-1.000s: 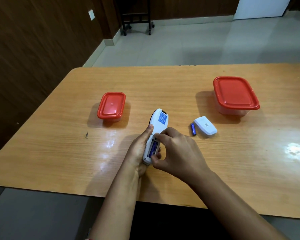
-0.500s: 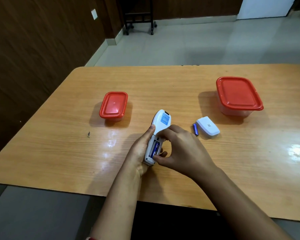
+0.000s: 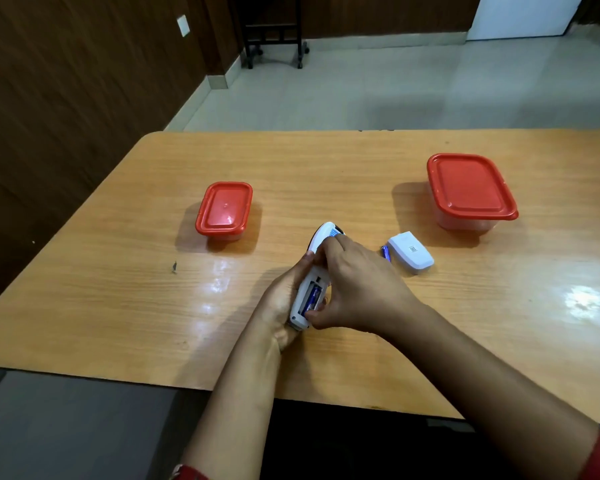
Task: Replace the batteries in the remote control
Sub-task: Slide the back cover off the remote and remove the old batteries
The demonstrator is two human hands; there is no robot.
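Near the tabletop's (image 3: 326,168) front edge the remote control (image 3: 305,296) lies back-up, a blue battery (image 3: 311,296) in its open slot. Left hand (image 3: 284,299) has its grip closed around the remote; right hand (image 3: 357,289) pinches the battery. Beside them lie the cover (image 3: 410,252) and another battery (image 3: 385,252).

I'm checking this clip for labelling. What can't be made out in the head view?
- Remote: middle hidden by the right hand.
- Battery bay: only one battery shows; the hand covers the second slot.
- Loose battery: mostly behind the cover.
- Cover's label: too small to read.
- Box and big box: lids hide the contents.
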